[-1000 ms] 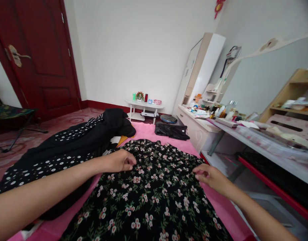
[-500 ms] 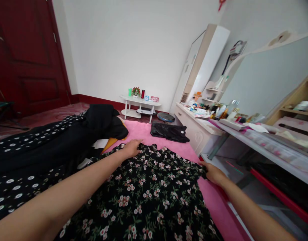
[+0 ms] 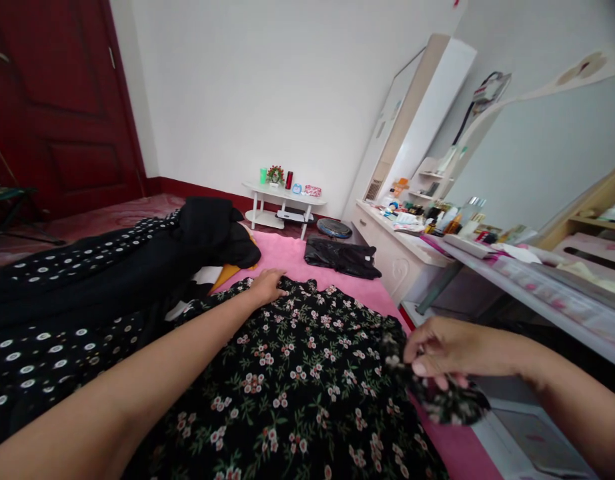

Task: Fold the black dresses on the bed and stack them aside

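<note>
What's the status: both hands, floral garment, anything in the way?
Left hand at the garment's top edge, grip unclear. Right hand gripping a bunched part at its right side. Floral garment spread on pink cloth. Dark clothes alongside, left.

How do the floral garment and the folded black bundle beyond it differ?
Pattern: the floral garment has pale flowers and green leaves; the black bundle shows no flower print.
Pose: the floral garment is spread wide; the black bundle is compactly folded.
Contact: the right hand grips part of the floral garment; no hand touches the black bundle.
Shared: both lie on pink cloth.
</note>
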`<action>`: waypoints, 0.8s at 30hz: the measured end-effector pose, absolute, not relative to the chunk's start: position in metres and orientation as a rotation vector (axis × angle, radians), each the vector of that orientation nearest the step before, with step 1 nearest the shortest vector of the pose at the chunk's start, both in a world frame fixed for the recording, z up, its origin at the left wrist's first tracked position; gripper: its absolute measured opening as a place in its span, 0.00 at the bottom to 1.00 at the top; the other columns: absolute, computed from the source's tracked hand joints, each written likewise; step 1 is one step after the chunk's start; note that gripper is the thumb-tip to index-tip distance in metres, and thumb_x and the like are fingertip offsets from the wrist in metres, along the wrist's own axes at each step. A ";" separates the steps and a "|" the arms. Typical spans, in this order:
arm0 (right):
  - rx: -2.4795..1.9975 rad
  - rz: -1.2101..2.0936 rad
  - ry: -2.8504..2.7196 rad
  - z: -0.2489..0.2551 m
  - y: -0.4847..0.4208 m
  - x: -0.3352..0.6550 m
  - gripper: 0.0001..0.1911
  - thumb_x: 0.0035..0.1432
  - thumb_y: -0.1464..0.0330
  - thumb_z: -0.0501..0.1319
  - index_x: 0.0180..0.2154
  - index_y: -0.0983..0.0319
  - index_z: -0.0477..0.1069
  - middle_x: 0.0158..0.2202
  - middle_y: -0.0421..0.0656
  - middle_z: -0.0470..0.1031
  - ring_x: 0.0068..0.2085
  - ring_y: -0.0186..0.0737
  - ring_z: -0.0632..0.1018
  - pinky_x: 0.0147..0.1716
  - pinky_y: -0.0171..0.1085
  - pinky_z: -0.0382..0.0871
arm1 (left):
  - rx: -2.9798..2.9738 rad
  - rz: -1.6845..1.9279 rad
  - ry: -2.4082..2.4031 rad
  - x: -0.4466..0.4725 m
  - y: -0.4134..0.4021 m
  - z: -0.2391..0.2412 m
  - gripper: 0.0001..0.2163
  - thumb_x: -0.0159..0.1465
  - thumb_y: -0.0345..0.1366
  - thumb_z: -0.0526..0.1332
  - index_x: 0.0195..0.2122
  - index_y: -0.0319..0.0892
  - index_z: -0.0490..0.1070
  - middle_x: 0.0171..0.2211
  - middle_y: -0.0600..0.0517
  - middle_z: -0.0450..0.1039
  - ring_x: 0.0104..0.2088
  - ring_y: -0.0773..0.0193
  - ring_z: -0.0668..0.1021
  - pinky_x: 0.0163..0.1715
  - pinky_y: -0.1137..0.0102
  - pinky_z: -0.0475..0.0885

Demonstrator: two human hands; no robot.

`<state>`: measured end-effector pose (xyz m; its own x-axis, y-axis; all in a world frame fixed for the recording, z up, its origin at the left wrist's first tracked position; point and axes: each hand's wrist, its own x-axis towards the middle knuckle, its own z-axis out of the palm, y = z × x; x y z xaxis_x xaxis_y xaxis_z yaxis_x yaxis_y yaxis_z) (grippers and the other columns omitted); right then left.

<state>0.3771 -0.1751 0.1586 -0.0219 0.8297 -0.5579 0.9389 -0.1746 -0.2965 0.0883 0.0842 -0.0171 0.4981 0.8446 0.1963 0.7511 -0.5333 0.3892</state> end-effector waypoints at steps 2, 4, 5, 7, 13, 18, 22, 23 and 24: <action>2.013 -1.104 2.046 0.155 -0.169 0.360 0.23 0.52 0.51 0.59 0.37 0.63 0.75 0.27 0.42 0.75 0.25 0.36 0.75 0.23 0.30 0.64 | 2.476 0.529 1.374 0.089 0.085 -0.012 0.32 0.51 0.40 0.68 0.58 0.45 0.63 0.53 0.48 0.70 0.51 0.57 0.72 0.49 0.71 0.66; 2.206 -0.830 2.188 0.134 -0.150 0.353 0.19 0.53 0.54 0.60 0.36 0.64 0.75 0.25 0.41 0.74 0.23 0.33 0.73 0.24 0.30 0.63 | 2.461 0.514 1.412 0.089 0.085 -0.005 0.26 0.53 0.39 0.67 0.54 0.45 0.67 0.48 0.50 0.73 0.47 0.60 0.75 0.44 0.73 0.69; 2.351 -0.664 2.204 0.119 -0.137 0.351 0.18 0.53 0.57 0.61 0.38 0.64 0.75 0.23 0.40 0.74 0.22 0.33 0.72 0.24 0.30 0.63 | 2.457 0.506 1.436 0.089 0.085 -0.001 0.21 0.55 0.38 0.65 0.51 0.45 0.70 0.45 0.50 0.75 0.44 0.61 0.76 0.42 0.74 0.69; 2.615 -0.600 2.111 0.086 -0.108 0.351 0.22 0.53 0.62 0.62 0.49 0.65 0.69 0.20 0.39 0.72 0.20 0.32 0.71 0.21 0.29 0.61 | 2.468 0.500 1.489 0.087 0.085 0.010 0.13 0.57 0.38 0.62 0.44 0.46 0.74 0.41 0.52 0.77 0.42 0.61 0.77 0.39 0.74 0.70; 3.067 -1.237 1.540 0.033 -0.047 0.347 0.15 0.52 0.67 0.64 0.40 0.70 0.72 0.10 0.36 0.65 0.09 0.30 0.59 0.09 0.29 0.50 | 2.612 0.482 1.651 0.076 0.089 0.059 0.11 0.56 0.37 0.61 0.40 0.44 0.75 0.42 0.47 0.75 0.46 0.53 0.75 0.44 0.66 0.69; 3.333 -1.256 1.610 0.052 -0.012 0.356 0.04 0.55 0.72 0.59 0.28 0.64 0.67 0.14 0.39 0.70 0.13 0.31 0.69 0.12 0.27 0.62 | 2.644 0.432 1.812 0.080 0.096 0.096 0.12 0.55 0.32 0.61 0.40 0.37 0.74 0.42 0.40 0.74 0.46 0.48 0.75 0.44 0.61 0.69; 3.525 -1.192 1.839 0.062 0.014 0.362 0.02 0.58 0.73 0.55 0.32 0.62 0.62 0.23 0.41 0.76 0.22 0.32 0.78 0.22 0.28 0.72 | 2.594 0.501 1.912 0.087 0.107 0.099 0.14 0.56 0.29 0.58 0.45 0.37 0.72 0.44 0.40 0.72 0.45 0.49 0.75 0.43 0.63 0.70; 3.556 -1.167 1.883 0.060 0.020 0.363 0.02 0.57 0.74 0.55 0.33 0.62 0.62 0.24 0.41 0.76 0.24 0.32 0.78 0.23 0.29 0.73 | 2.584 0.516 1.922 0.089 0.110 0.095 0.14 0.57 0.29 0.57 0.45 0.37 0.71 0.43 0.40 0.72 0.45 0.50 0.75 0.42 0.63 0.70; 3.582 -1.138 1.919 0.056 0.025 0.364 0.03 0.56 0.74 0.56 0.33 0.62 0.62 0.25 0.42 0.77 0.25 0.33 0.79 0.24 0.29 0.74 | 2.581 0.528 1.923 0.091 0.114 0.090 0.14 0.57 0.28 0.57 0.45 0.38 0.71 0.43 0.41 0.72 0.45 0.50 0.75 0.42 0.64 0.70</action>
<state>0.3640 0.0252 0.0556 0.5883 0.8062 0.0633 0.3310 -0.1686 -0.9285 0.0907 0.1137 0.0901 0.2549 0.9104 0.3260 0.9492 -0.2999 0.0953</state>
